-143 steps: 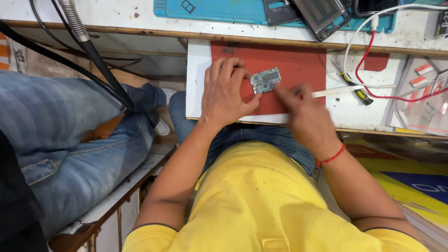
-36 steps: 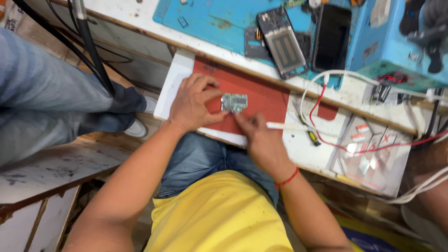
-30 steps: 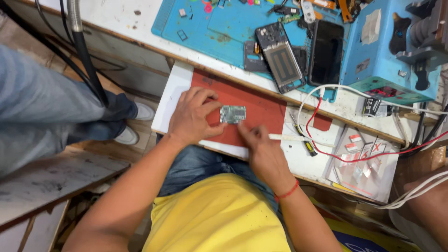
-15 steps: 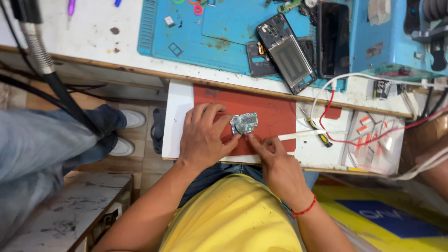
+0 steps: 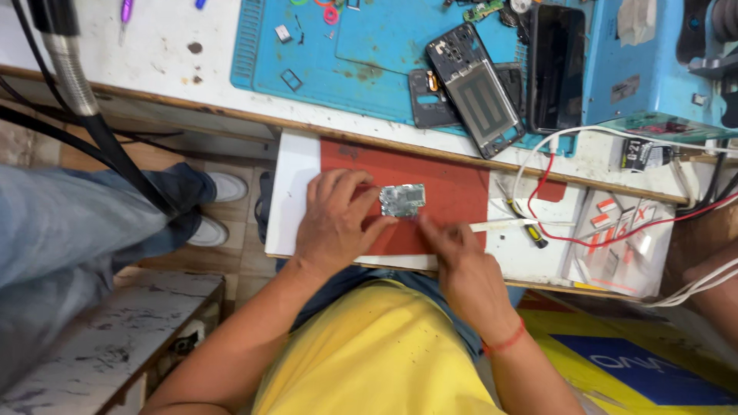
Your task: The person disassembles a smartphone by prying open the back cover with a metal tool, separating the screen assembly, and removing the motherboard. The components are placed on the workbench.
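Note:
A small grey-green circuit board (image 5: 403, 199) lies on a red mat (image 5: 453, 192) set on a white pull-out tray (image 5: 292, 192). My left hand (image 5: 334, 223) rests on the mat and pins the board's left edge with thumb and fingers. My right hand (image 5: 460, 261) is just below and right of the board, fingers pinched on a thin white tool (image 5: 507, 225) that points right. A red thread circles my right wrist.
Above the tray is a white bench with a blue work mat (image 5: 384, 54), an opened phone frame (image 5: 475, 88) and a black phone (image 5: 555, 65). Red and white wires (image 5: 569, 230), a small screwdriver (image 5: 530, 230) and parts packets (image 5: 615, 238) lie right. Another person's jeans-clad legs (image 5: 84, 230) stand left.
The view has shifted so that more of the blue mat and bench shows. Both hands stay at the circuit board; my right hand keeps working beside it with small movements.

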